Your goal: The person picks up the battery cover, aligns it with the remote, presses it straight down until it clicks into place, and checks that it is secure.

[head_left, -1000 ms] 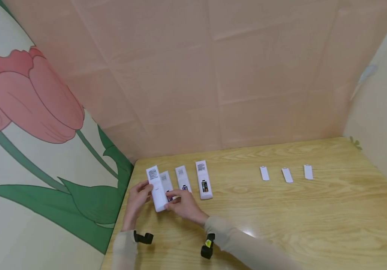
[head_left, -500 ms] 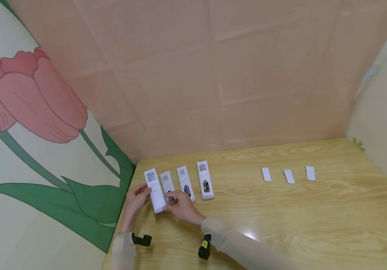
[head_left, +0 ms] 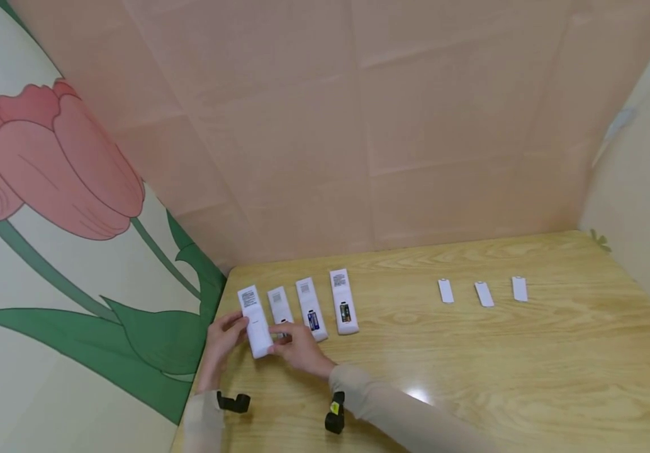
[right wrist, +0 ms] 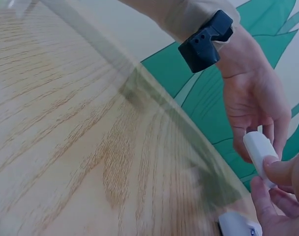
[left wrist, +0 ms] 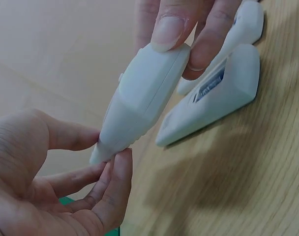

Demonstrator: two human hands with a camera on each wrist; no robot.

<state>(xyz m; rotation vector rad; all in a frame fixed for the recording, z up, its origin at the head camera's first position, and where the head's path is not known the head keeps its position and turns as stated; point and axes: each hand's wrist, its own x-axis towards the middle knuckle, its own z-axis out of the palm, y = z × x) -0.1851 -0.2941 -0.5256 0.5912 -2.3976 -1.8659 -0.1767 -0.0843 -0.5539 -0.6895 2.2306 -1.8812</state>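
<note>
A white remote control (head_left: 255,324) is held back side up over the table's left end, its back smooth with a printed label and its cover in place. My left hand (head_left: 224,338) pinches its left edge between thumb and fingers. At the near end, my right hand (head_left: 306,354) grips it, the thumb (left wrist: 168,32) lying on the casing in the left wrist view. A gap and shadow under the remote show it raised. Just right lies a second remote (head_left: 278,302), its battery compartment partly hidden behind my right hand.
Two more white remotes, a middle one (head_left: 305,292) and a right one (head_left: 340,286), lie with batteries showing in uncovered compartments. Three battery covers, left (head_left: 446,291), middle (head_left: 484,294) and right (head_left: 520,289), lie farther right on the wooden table (head_left: 415,343). A tulip-patterned wall (head_left: 75,264) borders the left edge.
Both hands have shifted a little left with the held remote, widening the gap to the remote beside it. The grip looks the same, and the other remotes and covers stay put.
</note>
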